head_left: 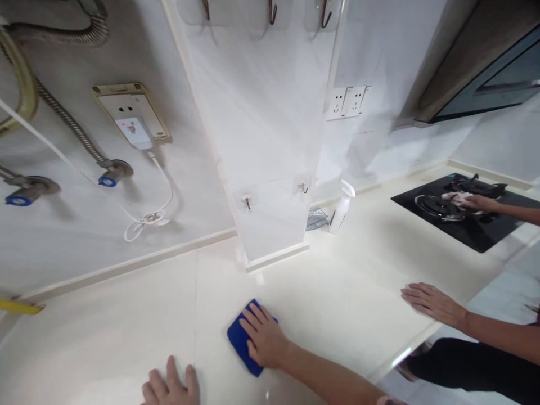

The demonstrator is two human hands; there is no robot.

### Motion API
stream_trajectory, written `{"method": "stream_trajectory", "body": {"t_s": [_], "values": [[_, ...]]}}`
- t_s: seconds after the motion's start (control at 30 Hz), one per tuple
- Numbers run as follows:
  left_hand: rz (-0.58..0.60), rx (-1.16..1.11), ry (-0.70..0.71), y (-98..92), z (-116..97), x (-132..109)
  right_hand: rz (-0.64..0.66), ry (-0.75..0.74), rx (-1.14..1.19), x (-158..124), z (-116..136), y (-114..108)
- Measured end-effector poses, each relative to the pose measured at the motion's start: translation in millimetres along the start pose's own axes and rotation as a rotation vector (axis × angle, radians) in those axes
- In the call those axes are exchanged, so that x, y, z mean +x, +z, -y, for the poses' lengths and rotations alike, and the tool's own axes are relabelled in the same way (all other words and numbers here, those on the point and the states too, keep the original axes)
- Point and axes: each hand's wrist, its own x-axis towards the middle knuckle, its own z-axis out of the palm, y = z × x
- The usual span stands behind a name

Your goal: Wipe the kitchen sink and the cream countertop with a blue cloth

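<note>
A folded blue cloth (243,340) lies on the cream countertop (219,281), in front of the wall pillar. My right hand (268,337) presses down on it, fingers stretched over its upper right part, the thumb near its lower right edge. At the bottom of the view, left of the cloth, my left hand (171,388) rests on the counter with its fingers spread; it holds nothing. Part of that hand is cut off by the frame edge.
A co-worker's hand (434,304) lies on the counter to the right; their other hand (481,202) holds a pale cloth (458,198) on the black gas stove (476,236). A white spray bottle (341,207) and grey cloth (316,219) stand by the pillar (270,140). A yellow pipe (19,306) is far left.
</note>
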Motion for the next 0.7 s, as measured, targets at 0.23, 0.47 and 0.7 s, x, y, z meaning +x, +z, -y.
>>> {"method": "stream_trajectory", "body": {"t_s": [0.23, 0.47, 0.7], "values": [[-0.040, -0.038, 0.032, 2.4, -4.6, -8.5, -0.112, 0.561, -0.426, -115.8, -127.2, -63.0], [0.014, -0.019, -0.018, 0.7, -10.5, -13.9, -0.323, 1.007, -0.608, -48.3, -150.7, -85.4], [0.056, 0.074, -0.051, 5.3, -10.0, -14.3, -0.154, 0.680, -0.466, 67.6, -61.7, -6.3]]}}
